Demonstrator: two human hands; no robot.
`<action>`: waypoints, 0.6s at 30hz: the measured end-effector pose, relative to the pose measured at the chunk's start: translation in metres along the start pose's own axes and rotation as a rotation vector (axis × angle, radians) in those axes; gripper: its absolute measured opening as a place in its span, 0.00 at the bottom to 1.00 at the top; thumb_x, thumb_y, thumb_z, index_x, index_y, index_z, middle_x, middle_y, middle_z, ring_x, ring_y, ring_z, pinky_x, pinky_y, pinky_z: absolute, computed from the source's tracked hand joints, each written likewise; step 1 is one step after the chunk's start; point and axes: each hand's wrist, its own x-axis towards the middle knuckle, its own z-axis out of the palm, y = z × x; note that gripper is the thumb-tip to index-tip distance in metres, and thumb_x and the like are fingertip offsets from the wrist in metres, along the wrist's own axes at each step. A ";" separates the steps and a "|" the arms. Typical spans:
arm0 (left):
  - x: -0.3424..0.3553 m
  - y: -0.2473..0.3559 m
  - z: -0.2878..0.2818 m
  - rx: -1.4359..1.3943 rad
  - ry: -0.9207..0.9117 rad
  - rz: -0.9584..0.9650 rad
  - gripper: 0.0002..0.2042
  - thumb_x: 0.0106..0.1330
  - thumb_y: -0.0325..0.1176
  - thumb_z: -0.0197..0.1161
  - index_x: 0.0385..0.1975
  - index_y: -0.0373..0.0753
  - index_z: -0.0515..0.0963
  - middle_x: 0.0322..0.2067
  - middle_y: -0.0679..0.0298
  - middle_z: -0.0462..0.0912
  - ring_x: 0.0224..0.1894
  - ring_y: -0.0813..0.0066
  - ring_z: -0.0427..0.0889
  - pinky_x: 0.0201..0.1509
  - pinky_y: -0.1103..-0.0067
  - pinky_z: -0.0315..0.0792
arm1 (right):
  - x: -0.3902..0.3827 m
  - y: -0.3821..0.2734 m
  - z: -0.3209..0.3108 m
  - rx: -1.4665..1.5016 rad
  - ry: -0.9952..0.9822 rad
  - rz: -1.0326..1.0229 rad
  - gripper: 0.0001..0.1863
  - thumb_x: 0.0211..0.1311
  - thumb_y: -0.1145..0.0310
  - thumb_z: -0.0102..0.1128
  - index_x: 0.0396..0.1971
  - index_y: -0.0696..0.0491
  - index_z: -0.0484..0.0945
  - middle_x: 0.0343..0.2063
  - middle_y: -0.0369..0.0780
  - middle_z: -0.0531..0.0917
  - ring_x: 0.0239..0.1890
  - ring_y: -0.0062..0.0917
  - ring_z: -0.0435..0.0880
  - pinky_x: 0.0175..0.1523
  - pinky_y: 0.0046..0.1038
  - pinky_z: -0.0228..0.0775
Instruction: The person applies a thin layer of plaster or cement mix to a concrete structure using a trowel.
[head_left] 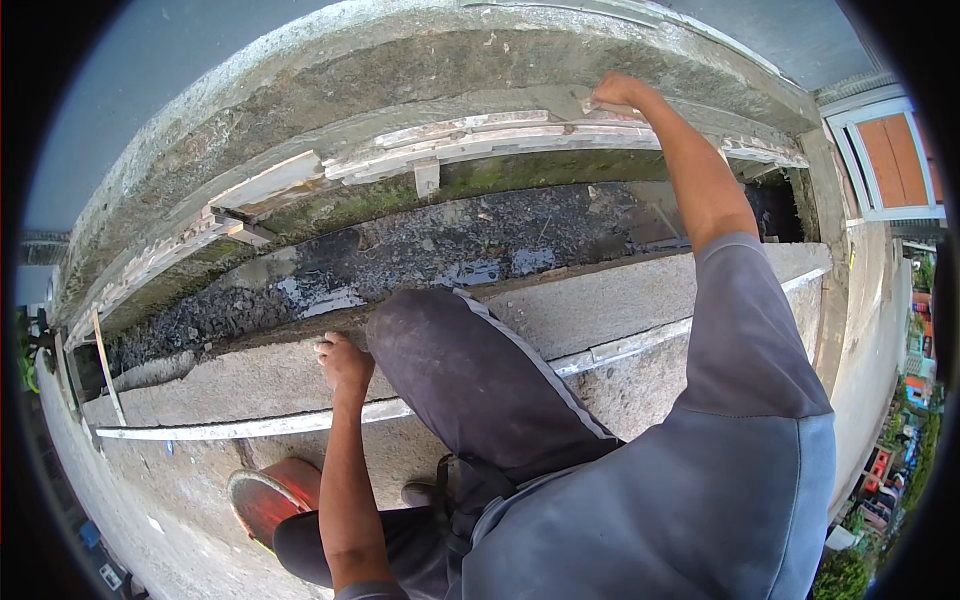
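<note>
My right hand [618, 91] reaches far out to the ledge under the concrete wall. Its fingers are closed on what looks like a small flat trowel [588, 104], mostly hidden by the hand, against the grey mortar [500, 102]. Just below it, whitish wooden boards [490, 146] run along the ledge's edge. Beside my bent knee, my left hand [346, 366] is over the near concrete slab [260, 375], fingers curled; something small and greyish shows at the fingertips, too small to name.
A ditch [420, 240] with dark, wet debris lies between slab and wall. A red bucket [275, 500] stands behind my left arm. A white strip [250, 427] edges the slab; a thin stick [107, 370] leans at the far left. At right is a white-framed window [885, 160].
</note>
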 end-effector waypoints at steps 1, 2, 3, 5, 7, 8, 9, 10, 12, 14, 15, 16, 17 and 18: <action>-0.003 -0.024 -0.001 0.010 0.006 -0.051 0.51 0.60 0.53 0.71 0.71 0.24 0.52 0.70 0.26 0.52 0.71 0.29 0.59 0.72 0.59 0.66 | -0.005 -0.022 0.001 0.102 -0.083 0.108 0.25 0.53 0.54 0.62 0.27 0.69 0.83 0.28 0.56 0.86 0.22 0.45 0.85 0.39 0.42 0.80; -0.005 -0.039 0.001 0.028 0.032 -0.069 0.50 0.60 0.52 0.71 0.71 0.24 0.52 0.70 0.26 0.52 0.71 0.30 0.60 0.72 0.59 0.66 | -0.014 -0.031 -0.006 0.185 -0.162 0.235 0.25 0.53 0.55 0.63 0.26 0.69 0.82 0.28 0.56 0.86 0.22 0.45 0.85 0.37 0.43 0.80; 0.000 -0.029 0.004 0.031 0.053 -0.027 0.49 0.61 0.52 0.70 0.71 0.24 0.53 0.70 0.27 0.53 0.71 0.31 0.60 0.72 0.60 0.65 | -0.029 0.005 -0.019 0.193 -0.195 0.277 0.23 0.54 0.57 0.63 0.24 0.68 0.82 0.26 0.56 0.86 0.22 0.43 0.85 0.33 0.43 0.79; 0.001 -0.017 0.005 0.014 0.056 0.005 0.49 0.61 0.52 0.70 0.72 0.24 0.52 0.70 0.27 0.53 0.71 0.32 0.60 0.72 0.60 0.65 | -0.056 0.033 -0.026 0.203 -0.237 0.325 0.21 0.56 0.59 0.63 0.23 0.66 0.82 0.25 0.55 0.86 0.22 0.42 0.86 0.29 0.43 0.78; -0.006 -0.032 0.000 0.018 0.070 -0.022 0.49 0.61 0.52 0.70 0.72 0.24 0.52 0.70 0.27 0.53 0.71 0.32 0.60 0.72 0.60 0.65 | -0.090 0.004 -0.016 0.528 -0.209 0.539 0.15 0.61 0.62 0.62 0.28 0.61 0.81 0.22 0.49 0.84 0.20 0.37 0.84 0.23 0.39 0.75; -0.005 -0.028 0.000 0.017 0.067 -0.021 0.49 0.61 0.51 0.70 0.72 0.24 0.52 0.70 0.28 0.53 0.72 0.32 0.60 0.72 0.60 0.66 | -0.103 0.005 -0.012 0.524 -0.200 0.554 0.15 0.61 0.62 0.62 0.28 0.61 0.81 0.22 0.49 0.84 0.20 0.37 0.84 0.23 0.39 0.75; -0.004 -0.022 0.000 0.013 0.065 -0.019 0.49 0.61 0.51 0.71 0.72 0.25 0.52 0.70 0.28 0.53 0.72 0.32 0.60 0.72 0.60 0.66 | -0.112 0.009 -0.001 0.720 -0.182 0.671 0.14 0.63 0.61 0.61 0.32 0.59 0.80 0.22 0.46 0.83 0.21 0.35 0.83 0.23 0.37 0.75; -0.005 -0.017 -0.002 0.015 0.063 -0.001 0.49 0.61 0.51 0.71 0.72 0.25 0.52 0.70 0.28 0.53 0.72 0.32 0.60 0.72 0.60 0.66 | -0.118 0.012 0.009 0.922 -0.162 0.787 0.13 0.65 0.61 0.60 0.35 0.57 0.79 0.23 0.44 0.82 0.21 0.32 0.81 0.24 0.36 0.74; -0.007 -0.009 -0.007 -0.012 0.011 -0.029 0.49 0.60 0.50 0.71 0.72 0.25 0.51 0.71 0.28 0.51 0.72 0.31 0.60 0.71 0.59 0.67 | -0.114 0.016 0.018 0.956 -0.159 0.796 0.13 0.66 0.61 0.59 0.37 0.56 0.77 0.24 0.44 0.81 0.22 0.31 0.81 0.24 0.36 0.74; -0.004 -0.017 -0.006 -0.001 0.009 -0.046 0.48 0.61 0.48 0.70 0.72 0.25 0.51 0.71 0.28 0.51 0.72 0.31 0.60 0.71 0.58 0.68 | -0.101 -0.001 0.020 0.968 -0.187 0.790 0.12 0.67 0.61 0.58 0.37 0.56 0.75 0.25 0.43 0.80 0.24 0.30 0.80 0.24 0.35 0.73; -0.002 -0.019 -0.006 0.003 0.003 -0.057 0.47 0.62 0.46 0.70 0.72 0.26 0.51 0.71 0.28 0.50 0.71 0.31 0.60 0.70 0.58 0.68 | -0.095 -0.005 0.022 0.972 -0.188 0.791 0.12 0.67 0.61 0.58 0.37 0.56 0.75 0.25 0.43 0.80 0.24 0.30 0.80 0.24 0.35 0.73; -0.001 -0.016 -0.006 0.005 0.004 -0.051 0.47 0.62 0.46 0.70 0.72 0.26 0.51 0.71 0.28 0.50 0.71 0.31 0.60 0.70 0.58 0.68 | -0.088 -0.003 0.020 0.946 -0.202 0.786 0.12 0.67 0.61 0.58 0.37 0.56 0.75 0.25 0.43 0.80 0.24 0.30 0.80 0.24 0.35 0.73; -0.001 -0.013 -0.007 0.004 -0.013 -0.062 0.44 0.64 0.44 0.68 0.72 0.26 0.51 0.71 0.28 0.50 0.71 0.31 0.60 0.70 0.59 0.69 | -0.082 -0.001 0.018 0.919 -0.216 0.779 0.12 0.67 0.62 0.59 0.38 0.56 0.74 0.25 0.43 0.80 0.24 0.30 0.79 0.24 0.35 0.73; -0.001 -0.010 -0.008 0.002 -0.031 -0.073 0.42 0.65 0.41 0.66 0.72 0.26 0.51 0.71 0.28 0.51 0.71 0.30 0.61 0.69 0.59 0.70 | -0.077 0.004 0.017 0.920 -0.211 0.785 0.12 0.67 0.62 0.59 0.38 0.56 0.74 0.25 0.43 0.80 0.24 0.30 0.79 0.24 0.35 0.73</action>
